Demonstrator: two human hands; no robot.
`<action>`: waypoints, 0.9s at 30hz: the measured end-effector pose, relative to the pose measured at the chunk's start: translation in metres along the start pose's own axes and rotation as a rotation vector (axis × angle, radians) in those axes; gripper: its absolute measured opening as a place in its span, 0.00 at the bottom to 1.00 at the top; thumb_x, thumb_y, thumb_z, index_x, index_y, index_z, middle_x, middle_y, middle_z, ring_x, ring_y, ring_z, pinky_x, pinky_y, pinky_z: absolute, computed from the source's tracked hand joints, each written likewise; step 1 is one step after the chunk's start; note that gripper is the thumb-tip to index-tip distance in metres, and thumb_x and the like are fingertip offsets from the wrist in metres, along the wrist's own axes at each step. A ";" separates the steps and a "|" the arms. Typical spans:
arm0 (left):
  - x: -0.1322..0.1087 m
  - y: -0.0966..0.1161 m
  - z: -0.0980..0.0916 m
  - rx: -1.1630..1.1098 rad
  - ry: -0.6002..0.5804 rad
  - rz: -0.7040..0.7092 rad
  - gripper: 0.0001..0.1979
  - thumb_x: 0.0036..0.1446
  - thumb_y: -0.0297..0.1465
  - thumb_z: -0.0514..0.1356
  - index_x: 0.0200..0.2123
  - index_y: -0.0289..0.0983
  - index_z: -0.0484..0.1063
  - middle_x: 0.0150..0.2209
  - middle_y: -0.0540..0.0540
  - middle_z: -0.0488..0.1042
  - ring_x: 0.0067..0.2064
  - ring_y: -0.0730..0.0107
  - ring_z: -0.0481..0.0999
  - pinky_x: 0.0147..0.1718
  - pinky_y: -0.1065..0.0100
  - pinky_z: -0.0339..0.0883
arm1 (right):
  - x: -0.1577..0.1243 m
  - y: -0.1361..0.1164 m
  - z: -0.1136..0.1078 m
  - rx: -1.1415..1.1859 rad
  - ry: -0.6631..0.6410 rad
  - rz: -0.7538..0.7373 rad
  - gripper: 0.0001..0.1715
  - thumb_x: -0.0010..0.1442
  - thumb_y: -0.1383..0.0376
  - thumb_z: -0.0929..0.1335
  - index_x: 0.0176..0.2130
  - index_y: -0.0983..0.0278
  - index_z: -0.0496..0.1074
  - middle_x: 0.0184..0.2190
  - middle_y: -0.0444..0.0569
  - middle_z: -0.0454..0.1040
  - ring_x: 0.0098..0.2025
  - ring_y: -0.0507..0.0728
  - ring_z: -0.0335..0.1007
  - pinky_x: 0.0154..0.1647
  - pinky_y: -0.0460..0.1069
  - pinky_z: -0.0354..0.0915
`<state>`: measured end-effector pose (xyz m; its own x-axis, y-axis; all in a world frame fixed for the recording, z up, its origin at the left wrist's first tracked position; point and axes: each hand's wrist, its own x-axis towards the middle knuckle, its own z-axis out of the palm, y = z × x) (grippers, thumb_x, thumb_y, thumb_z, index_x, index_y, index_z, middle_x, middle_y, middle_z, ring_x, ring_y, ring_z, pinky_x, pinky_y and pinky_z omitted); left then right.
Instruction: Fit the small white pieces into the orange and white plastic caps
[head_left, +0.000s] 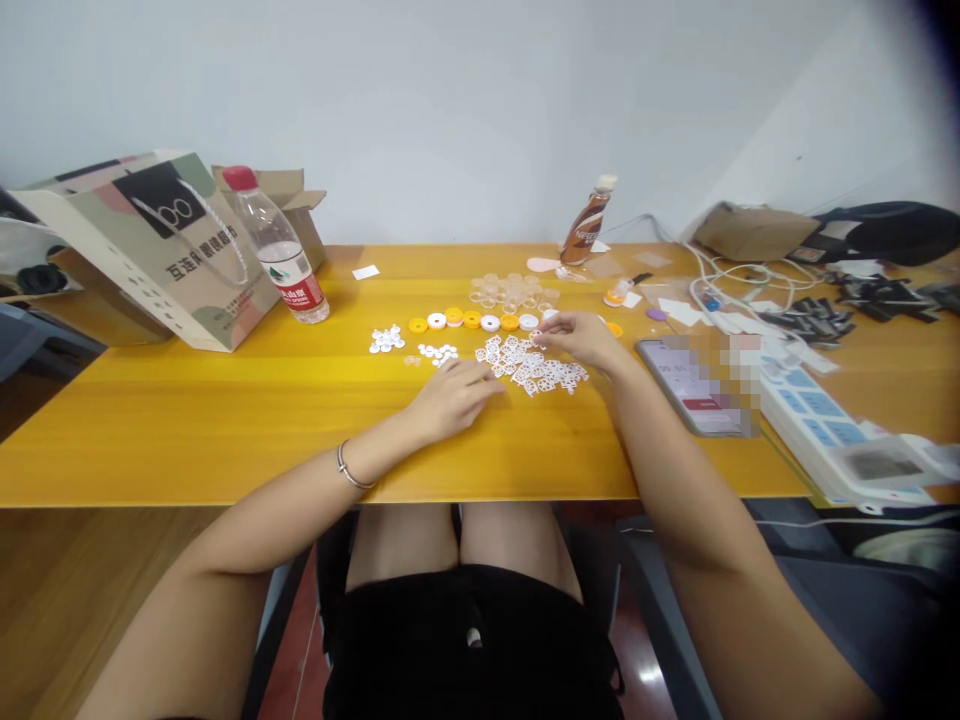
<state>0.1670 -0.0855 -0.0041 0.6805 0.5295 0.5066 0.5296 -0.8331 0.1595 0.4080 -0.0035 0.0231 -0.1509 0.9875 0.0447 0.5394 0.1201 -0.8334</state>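
Note:
My right hand [581,338] is closed in a pinch on a small white openwork plastic piece [535,338], at the upper edge of a pile of similar white openwork pieces [551,374]. Left of that pile, my left hand [457,397] is low over the table, fingers loosely bent and apart, with nothing visible in them. Just beyond it are small white round pieces [438,353] and a cluster of white discs [386,339]. A row of yellow and white round caps [472,319] runs behind the piles. Clear plastic cups [510,290] stand behind the row.
A water bottle [289,260] and a paper bag [172,250] stand at the left. At the back is a brown drink bottle [589,225]. On the right lie a phone [686,385], a power strip [832,420], white cables [750,278] and black pieces [806,325].

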 end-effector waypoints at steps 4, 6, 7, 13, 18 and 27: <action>0.002 -0.006 -0.006 -0.280 0.160 -0.176 0.16 0.59 0.20 0.48 0.43 0.38 0.72 0.40 0.43 0.71 0.42 0.70 0.71 0.42 0.65 0.66 | -0.004 -0.007 0.019 0.167 -0.079 -0.079 0.16 0.43 0.58 0.75 0.28 0.64 0.70 0.26 0.46 0.76 0.29 0.53 0.71 0.32 0.49 0.68; 0.004 -0.009 -0.008 -0.402 0.244 -0.304 0.14 0.60 0.23 0.49 0.41 0.38 0.73 0.38 0.44 0.71 0.39 0.72 0.71 0.39 0.67 0.67 | -0.007 -0.010 0.030 0.286 -0.130 -0.071 0.19 0.43 0.56 0.75 0.29 0.63 0.68 0.24 0.45 0.75 0.25 0.51 0.70 0.29 0.48 0.67; 0.006 -0.012 -0.009 -0.447 0.274 -0.368 0.13 0.60 0.25 0.50 0.40 0.37 0.73 0.37 0.45 0.72 0.37 0.72 0.72 0.38 0.68 0.68 | -0.008 -0.011 0.035 0.347 -0.148 -0.064 0.20 0.43 0.55 0.75 0.30 0.63 0.66 0.24 0.44 0.75 0.24 0.50 0.70 0.27 0.47 0.67; 0.009 -0.024 -0.009 -0.597 0.310 -0.555 0.10 0.55 0.28 0.58 0.40 0.36 0.74 0.38 0.45 0.75 0.37 0.73 0.73 0.35 0.70 0.68 | -0.019 -0.021 0.057 0.551 -0.246 -0.058 0.22 0.46 0.55 0.74 0.34 0.62 0.64 0.25 0.45 0.78 0.24 0.50 0.73 0.28 0.47 0.69; 0.009 -0.027 -0.006 -0.709 0.334 -0.609 0.12 0.52 0.27 0.60 0.42 0.34 0.72 0.38 0.45 0.76 0.35 0.74 0.74 0.35 0.71 0.69 | -0.024 -0.023 0.069 0.658 -0.266 0.008 0.16 0.48 0.61 0.74 0.34 0.63 0.67 0.26 0.45 0.78 0.28 0.50 0.76 0.32 0.46 0.72; 0.006 -0.030 -0.008 -0.583 0.319 -0.426 0.06 0.53 0.28 0.62 0.35 0.35 0.76 0.38 0.44 0.72 0.37 0.73 0.73 0.35 0.70 0.70 | -0.028 -0.028 0.073 0.703 -0.309 0.136 0.02 0.53 0.70 0.71 0.30 0.66 0.73 0.29 0.47 0.79 0.30 0.49 0.77 0.37 0.43 0.74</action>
<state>0.1513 -0.0584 0.0007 0.2539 0.8238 0.5068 0.3008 -0.5653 0.7681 0.3365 -0.0420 0.0043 -0.4011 0.9033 -0.1523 -0.0669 -0.1947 -0.9786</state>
